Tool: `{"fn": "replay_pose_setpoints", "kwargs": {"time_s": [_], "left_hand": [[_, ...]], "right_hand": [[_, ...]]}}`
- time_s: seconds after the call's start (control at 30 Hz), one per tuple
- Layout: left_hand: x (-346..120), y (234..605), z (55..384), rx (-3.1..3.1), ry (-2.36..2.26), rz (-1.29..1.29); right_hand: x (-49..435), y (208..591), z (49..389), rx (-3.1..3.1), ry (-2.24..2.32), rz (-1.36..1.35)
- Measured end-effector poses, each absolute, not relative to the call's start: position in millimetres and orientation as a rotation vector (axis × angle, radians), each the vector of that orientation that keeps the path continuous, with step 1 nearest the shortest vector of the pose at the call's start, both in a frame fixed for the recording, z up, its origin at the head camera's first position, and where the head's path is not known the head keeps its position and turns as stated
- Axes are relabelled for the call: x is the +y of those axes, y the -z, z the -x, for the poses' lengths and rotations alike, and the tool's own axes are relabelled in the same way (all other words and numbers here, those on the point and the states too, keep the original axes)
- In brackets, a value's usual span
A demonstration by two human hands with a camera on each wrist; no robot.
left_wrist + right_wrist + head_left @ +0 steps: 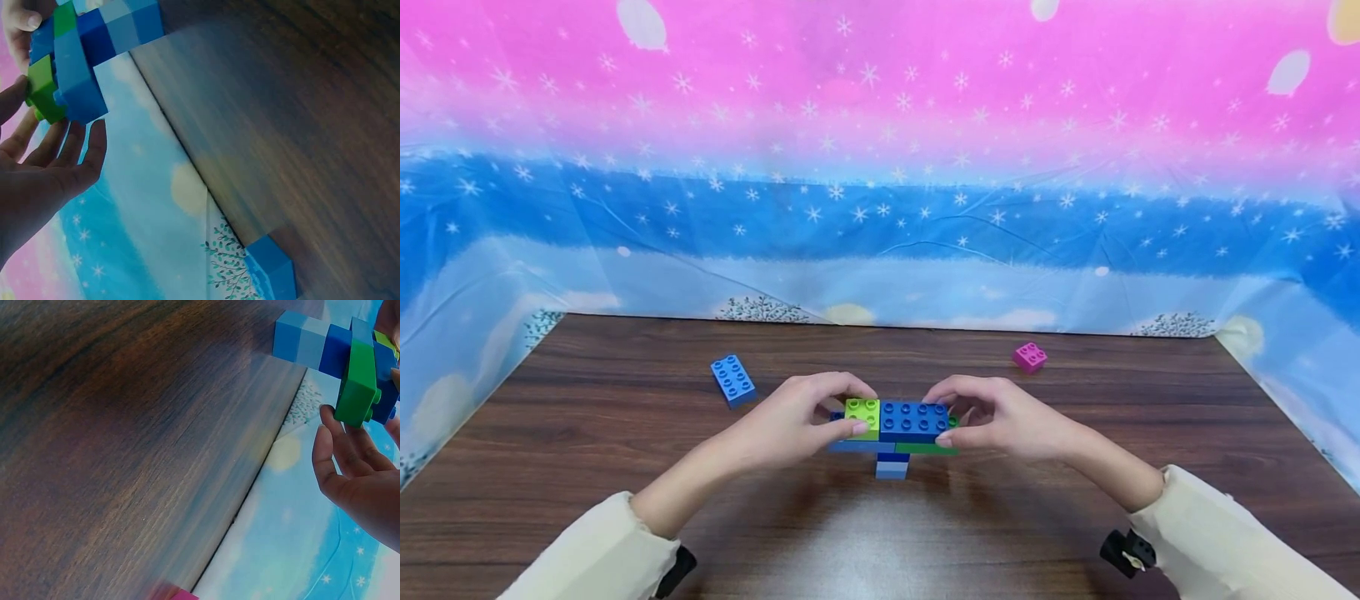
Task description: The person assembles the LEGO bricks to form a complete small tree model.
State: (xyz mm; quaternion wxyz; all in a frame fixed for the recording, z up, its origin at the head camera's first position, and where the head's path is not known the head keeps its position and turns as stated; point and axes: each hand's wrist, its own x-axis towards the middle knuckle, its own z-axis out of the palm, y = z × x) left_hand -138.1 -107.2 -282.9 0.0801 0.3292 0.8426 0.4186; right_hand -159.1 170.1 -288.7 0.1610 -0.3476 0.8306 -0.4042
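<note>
A T-shaped build of toy building bricks stands in front of me. Its top layer has a lime green brick (872, 432) beside a dark blue brick (913, 423). Below them lie a light blue brick (78, 75) and a green brick (357, 384), set on a narrow column (892, 468) of blue shades. My left hand (790, 423) pinches the lime green brick, thumb in front and forefinger behind. With thumb and forefinger my right hand (1011, 417) pinches the right end of the dark blue brick. In the wrist views, the other fingers spread out beside the build.
On the brown wooden table (880, 550), a loose blue brick (733, 381) lies at the back left. A small magenta brick (1030, 357) lies at the back right. A pink and blue snowflake cloth (880, 208) hangs along the table's back and sides.
</note>
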Motion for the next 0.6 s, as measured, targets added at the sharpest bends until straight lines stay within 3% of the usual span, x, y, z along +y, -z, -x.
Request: {"fn": "replay_pose_setpoints", "kwargs": {"time_s": [0.6], "left_hand": [[-107.8, 289.6, 139.0, 2.445, -1.267, -0.981]], "right_hand": [[169.2, 288.3, 158.9, 2.373, 1.154, 0.983]]}}
